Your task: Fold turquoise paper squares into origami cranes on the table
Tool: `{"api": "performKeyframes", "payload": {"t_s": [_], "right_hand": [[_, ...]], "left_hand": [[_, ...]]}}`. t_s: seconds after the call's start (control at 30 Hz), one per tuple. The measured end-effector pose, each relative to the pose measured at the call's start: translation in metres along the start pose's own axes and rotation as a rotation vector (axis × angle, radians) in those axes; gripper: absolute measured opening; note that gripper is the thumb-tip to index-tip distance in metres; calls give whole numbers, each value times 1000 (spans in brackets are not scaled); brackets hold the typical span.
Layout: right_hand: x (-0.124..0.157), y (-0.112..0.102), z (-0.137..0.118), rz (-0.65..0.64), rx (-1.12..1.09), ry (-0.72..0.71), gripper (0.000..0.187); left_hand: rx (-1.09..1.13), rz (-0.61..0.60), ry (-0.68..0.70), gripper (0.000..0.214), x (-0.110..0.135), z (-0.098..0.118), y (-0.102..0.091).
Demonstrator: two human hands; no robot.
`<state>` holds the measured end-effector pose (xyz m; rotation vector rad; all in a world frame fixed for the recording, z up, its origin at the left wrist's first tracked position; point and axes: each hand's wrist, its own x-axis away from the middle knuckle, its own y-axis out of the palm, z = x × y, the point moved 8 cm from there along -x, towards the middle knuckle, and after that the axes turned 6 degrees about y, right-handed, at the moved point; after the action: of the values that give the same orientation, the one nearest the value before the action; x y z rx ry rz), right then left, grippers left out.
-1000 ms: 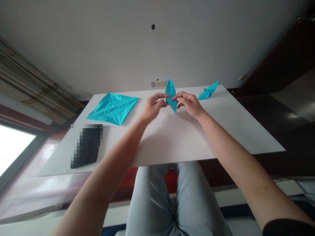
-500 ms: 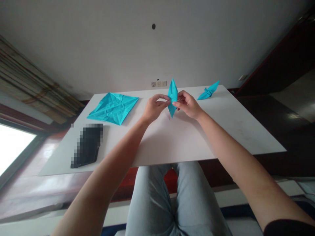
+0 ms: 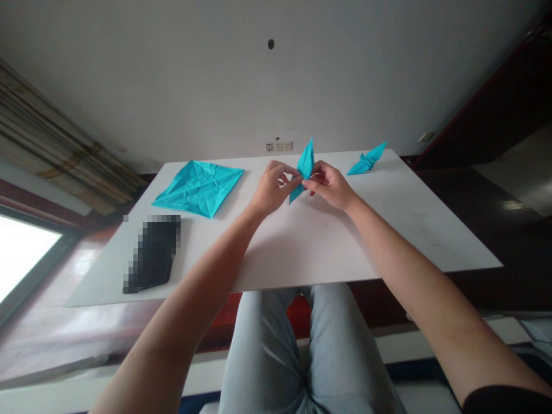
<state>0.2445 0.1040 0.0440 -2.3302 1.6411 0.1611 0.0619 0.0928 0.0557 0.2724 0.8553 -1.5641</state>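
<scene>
Between my two hands is a blue folded paper (image 3: 306, 161), a narrow diamond shape with a pointed top and a pointed lower end, held just above the white table. My left hand (image 3: 276, 187) pinches it from the left, thumb and fingertips at its middle. From the right, my right hand (image 3: 330, 184) grips it with the thumb in front and the fingers behind. The fingertips hide the paper's middle. To the right lies a blue origami crane (image 3: 366, 160). On the left, a creased blue paper sheet (image 3: 198, 188) is spread flat.
A dark, pixelated flat object (image 3: 153, 253) lies at the table's left front. The white table (image 3: 431, 230) backs onto a grey wall with power sockets (image 3: 279, 146). My legs (image 3: 302, 351) are below the front edge.
The folded paper has tilted, its top leaning right and its lower tip swinging left. My left fingers have come closer to my right thumb at its middle.
</scene>
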Motion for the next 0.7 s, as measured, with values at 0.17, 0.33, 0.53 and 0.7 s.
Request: {"api": "performKeyframes", "payload": {"t_s": [0.17,0.33,0.53,0.7], "right_hand": [[0,1,-3,-39,-18,-18,57],[0,-4,-8,-10,74,-43,55],[0,-9,-9,60,254,-164,50],[-2,-15,-4,94,233,-173,53]], "left_hand": [[171,-79,-98,45,4,-1,12],[281,-58,-132,45,6,-15,14],[353,24,-163,49,6,-36,13],[477,35,-159,65,5,-30,13]]}}
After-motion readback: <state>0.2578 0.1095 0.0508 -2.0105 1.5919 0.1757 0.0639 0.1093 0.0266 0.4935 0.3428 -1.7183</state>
